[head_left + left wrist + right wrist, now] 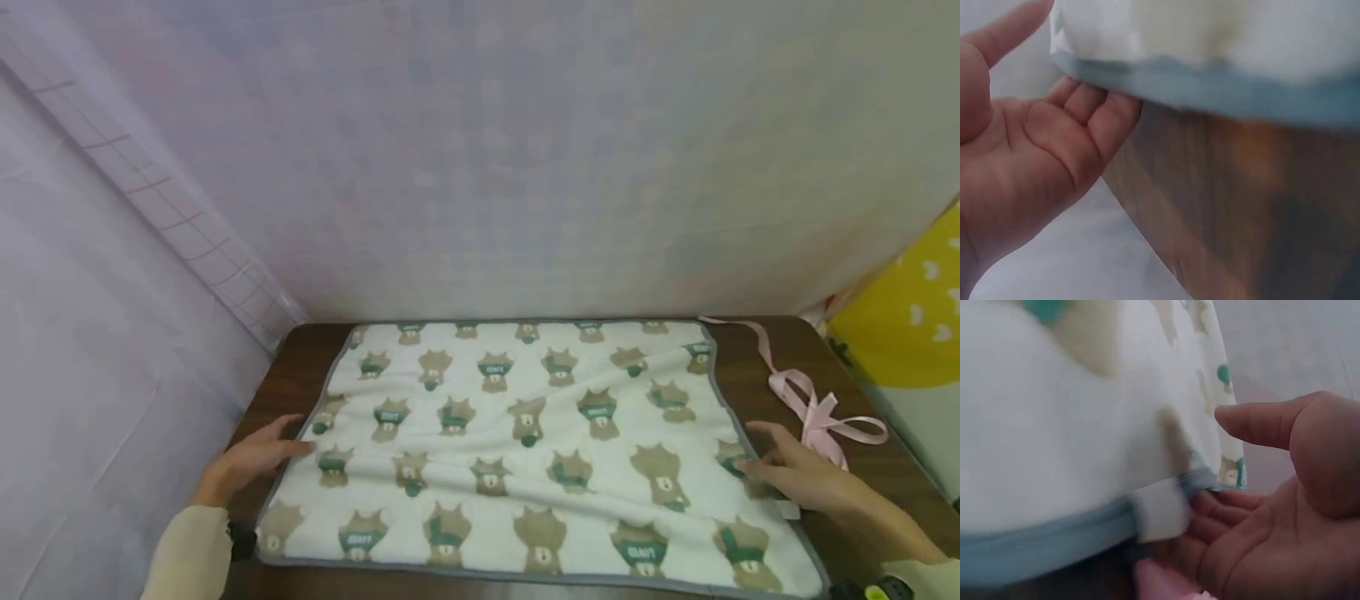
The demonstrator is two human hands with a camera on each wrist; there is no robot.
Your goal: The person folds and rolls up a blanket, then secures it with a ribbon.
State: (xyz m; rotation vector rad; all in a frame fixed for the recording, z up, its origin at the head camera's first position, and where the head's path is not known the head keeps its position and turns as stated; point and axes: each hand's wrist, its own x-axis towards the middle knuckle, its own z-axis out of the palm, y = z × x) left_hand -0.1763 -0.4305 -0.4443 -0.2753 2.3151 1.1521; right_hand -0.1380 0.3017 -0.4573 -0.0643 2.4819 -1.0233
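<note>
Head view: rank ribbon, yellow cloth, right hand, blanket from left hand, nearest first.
1. Blanket: left edge at the left hand.
2. Right hand: blanket's right edge.
3. Ribbon: right of blanket.
4. Yellow cloth: far right.

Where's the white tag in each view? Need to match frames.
Head: white tag lower right, beside the right hand.
Left wrist: not in it.
Right wrist: below centre, by the fingers.
Shared landmark: the bear-print blanket's grey-blue edging.
</note>
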